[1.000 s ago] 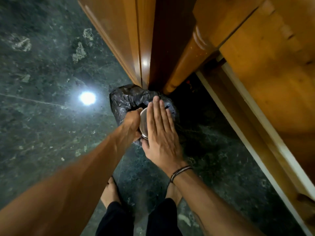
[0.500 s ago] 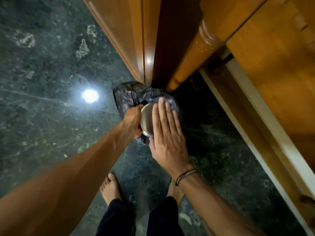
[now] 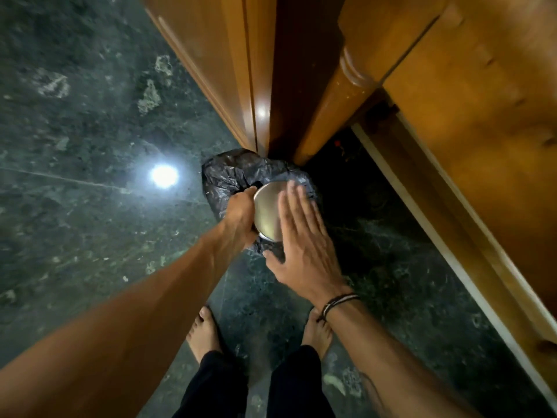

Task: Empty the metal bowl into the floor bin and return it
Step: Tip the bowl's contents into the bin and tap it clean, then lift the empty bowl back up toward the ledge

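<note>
The metal bowl is turned over above the floor bin, its shiny underside facing me. My left hand grips the bowl's left rim. My right hand is flat with fingers together, palm over the bowl's underside on its right part; contact is unclear through the blur. The bin is lined with a crumpled black bag and stands on the floor against the wooden furniture corner. The bowl's inside and the bin's opening are hidden.
A wooden cabinet and a carved wooden post rise right behind the bin. A wooden frame runs along the right. The dark green stone floor reflects a lamp. My bare feet stand just below the bin.
My right hand has slid down and right across the bowl's underside, showing more of the metal. The view has drifted slightly; my left hand keeps its grip.
</note>
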